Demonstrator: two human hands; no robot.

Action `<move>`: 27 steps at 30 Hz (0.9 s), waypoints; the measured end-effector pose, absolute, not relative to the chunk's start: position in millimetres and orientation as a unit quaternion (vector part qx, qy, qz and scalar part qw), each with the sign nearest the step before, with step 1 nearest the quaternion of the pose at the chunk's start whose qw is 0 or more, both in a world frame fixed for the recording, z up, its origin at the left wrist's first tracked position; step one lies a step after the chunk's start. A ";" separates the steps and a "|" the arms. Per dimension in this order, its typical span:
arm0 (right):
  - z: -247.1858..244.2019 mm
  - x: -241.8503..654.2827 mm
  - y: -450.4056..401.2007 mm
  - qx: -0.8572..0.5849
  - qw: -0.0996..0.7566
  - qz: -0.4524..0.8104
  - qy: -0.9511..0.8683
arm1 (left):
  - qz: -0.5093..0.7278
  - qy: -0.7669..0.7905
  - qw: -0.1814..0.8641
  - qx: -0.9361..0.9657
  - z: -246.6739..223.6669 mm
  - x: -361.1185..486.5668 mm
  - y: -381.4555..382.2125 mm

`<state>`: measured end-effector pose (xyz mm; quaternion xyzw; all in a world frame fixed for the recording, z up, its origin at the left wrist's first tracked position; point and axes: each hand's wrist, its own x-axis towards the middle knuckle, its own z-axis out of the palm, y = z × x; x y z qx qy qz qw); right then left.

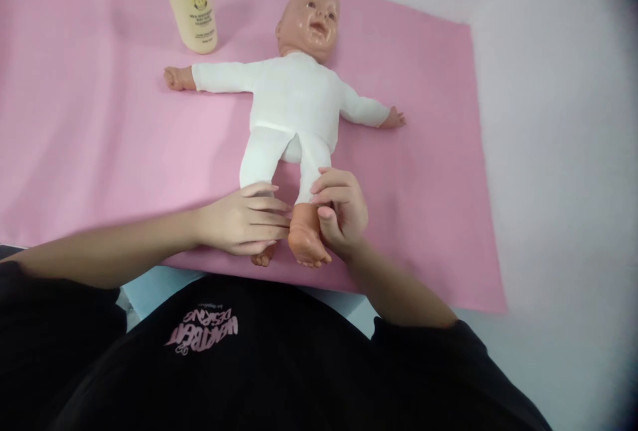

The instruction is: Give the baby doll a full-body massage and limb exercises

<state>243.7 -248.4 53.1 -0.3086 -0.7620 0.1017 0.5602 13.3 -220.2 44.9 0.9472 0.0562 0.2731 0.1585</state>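
Note:
A baby doll (294, 102) in a white suit lies on its back, arms spread, head away from me and bare feet towards me. Flat across its lower leg on the left lies my left hand (246, 220), fingers stretched and slightly apart, hiding the ankle. Beside the other leg is my right hand (343, 210), loosely curved with thumb apart from the fingers. Its fingertips touch the white trouser leg just above the doll's foot (308, 238). Neither hand is wrapped around a leg.
A pale yellow lotion bottle (192, 2) with a cow picture stands near the doll's outstretched arm, at the upper left. Under everything spreads a pink mat (428, 218), its right edge meeting a whitish surface (558, 152). Light blue material (164, 288) shows below the mat's front edge.

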 end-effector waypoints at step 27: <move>57.7 240.2 -252.8 -0.228 0.474 0.072 -0.847 | 0.308 0.088 0.153 0.935 54.9 15.6 -221.3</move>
